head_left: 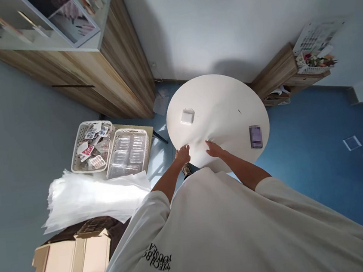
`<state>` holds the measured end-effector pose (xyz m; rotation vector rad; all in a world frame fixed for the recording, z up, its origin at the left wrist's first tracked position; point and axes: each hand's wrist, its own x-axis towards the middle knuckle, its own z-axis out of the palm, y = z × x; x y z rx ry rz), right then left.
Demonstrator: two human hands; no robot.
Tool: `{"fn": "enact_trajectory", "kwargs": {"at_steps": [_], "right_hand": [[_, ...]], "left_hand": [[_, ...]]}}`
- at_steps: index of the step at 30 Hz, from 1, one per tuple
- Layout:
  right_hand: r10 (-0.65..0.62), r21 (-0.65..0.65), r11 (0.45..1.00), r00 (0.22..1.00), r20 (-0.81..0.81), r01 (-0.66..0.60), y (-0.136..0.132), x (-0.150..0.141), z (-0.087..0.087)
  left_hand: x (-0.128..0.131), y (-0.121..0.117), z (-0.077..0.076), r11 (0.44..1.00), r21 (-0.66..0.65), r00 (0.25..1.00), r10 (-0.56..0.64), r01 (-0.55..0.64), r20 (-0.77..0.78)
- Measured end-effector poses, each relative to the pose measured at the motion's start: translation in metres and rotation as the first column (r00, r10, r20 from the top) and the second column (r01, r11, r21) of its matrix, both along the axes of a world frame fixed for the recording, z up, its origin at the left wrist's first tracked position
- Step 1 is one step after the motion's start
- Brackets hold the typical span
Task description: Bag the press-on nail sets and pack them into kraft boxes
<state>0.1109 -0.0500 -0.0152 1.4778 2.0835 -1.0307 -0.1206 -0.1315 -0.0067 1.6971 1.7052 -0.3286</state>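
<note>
Blue floor (299, 141): it spreads beneath the round table (211, 85), which stands near the pale wall (208, 25), with the wood-grain cabinet (132, 67) to its left.
Table's near edge: you have both hands here, arms reaching forward over the white cover (223, 114).
Left hand (182, 154): at the near-left edge, fingers fairly close together, their tips meeting the cover.
Right hand (214, 149): just inside the near edge, thumb and fingers slightly apart, tips at small creases in the cover. You can't tell from this view whether either hand pinches it or only presses on it.
White cover: it lies right under your fingertips, some of it between your hands, and reaches well beyond them to the far edge.
Step in hand: working the cover at its near edge, as far as one can judge; moving it calls for light, even contact from both hands, minding what rests on it.
White packet (186, 117): toward the left edge, beyond your left fingers, untouched.
Purple-faced rectangle (256, 137): beside the right edge, well apart from your right hand.
</note>
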Motion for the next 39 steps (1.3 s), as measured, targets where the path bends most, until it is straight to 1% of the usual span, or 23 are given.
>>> {"fn": "enact_trajectory", "kwargs": {"at_steps": [5, 8, 11, 14, 18, 21, 24, 26, 30, 34, 36, 39], "right_hand": [[0.074, 0.017, 0.997, 0.997, -0.014, -0.073, -0.032, 0.034, 0.008], [0.099, 0.037, 0.995, 0.995, -0.027, -0.098, -0.047, 0.047, 0.013], [0.127, 0.031, 0.992, 0.991, -0.047, -0.125, -0.059, 0.047, 0.02], [0.167, 0.051, 0.985, 0.982, -0.086, -0.163, -0.067, 0.03, 0.03], [0.231, 0.123, 0.97, 0.956, -0.18, -0.211, -0.072, -0.01, 0.048], [0.258, 0.17, 0.961, 0.93, -0.262, -0.219, -0.07, -0.047, 0.059], [0.282, 0.223, 0.951, 0.902, -0.327, -0.217, -0.065, -0.089, 0.066], [0.299, 0.258, 0.942, 0.884, -0.359, -0.214, -0.063, -0.12, 0.068], [0.338, 0.289, 0.929, 0.848, -0.409, -0.231, -0.065, -0.186, 0.071], [0.368, 0.302, 0.919, 0.82, -0.438, -0.252, -0.073, -0.247, 0.074], [0.38, 0.314, 0.914, 0.812, -0.442, -0.257, -0.079, -0.272, 0.074], [0.4, 0.348, 0.9, 0.819, -0.411, -0.264, -0.086, -0.304, 0.07]], "left_hand": [[0.036, -0.052, 0.011, 0.998, 0.014, 0.998, 0.057, -0.057, 0.003], [0.049, -0.077, 0.022, 0.993, 0.062, 0.995, 0.104, -0.104, -0.003], [0.049, -0.096, 0.039, 0.976, 0.146, 0.987, 0.163, -0.162, 0.007], [0.033, -0.106, 0.058, 0.948, 0.215, 0.971, 0.237, -0.235, 0.016], [-0.003, -0.113, 0.081, 0.889, 0.333, 0.943, 0.332, -0.313, 0.0], [-0.033, -0.116, 0.095, 0.852, 0.405, 0.93, 0.368, -0.331, -0.013], [-0.067, -0.12, 0.107, 0.817, 0.465, 0.914, 0.404, -0.341, -0.041], [-0.092, -0.122, 0.111, 0.804, 0.477, 0.899, 0.433, -0.355, -0.061], [-0.15, -0.129, 0.111, 0.797, 0.467, 0.879, 0.47, -0.383, -0.081], [-0.201, -0.135, 0.1, 0.806, 0.428, 0.872, 0.483, -0.408, -0.079], [-0.22, -0.138, 0.094, 0.82, 0.402, 0.876, 0.476, -0.408, -0.081], [-0.238, -0.14, 0.085, 0.839, 0.386, 0.892, 0.445, -0.384, -0.08]]}}
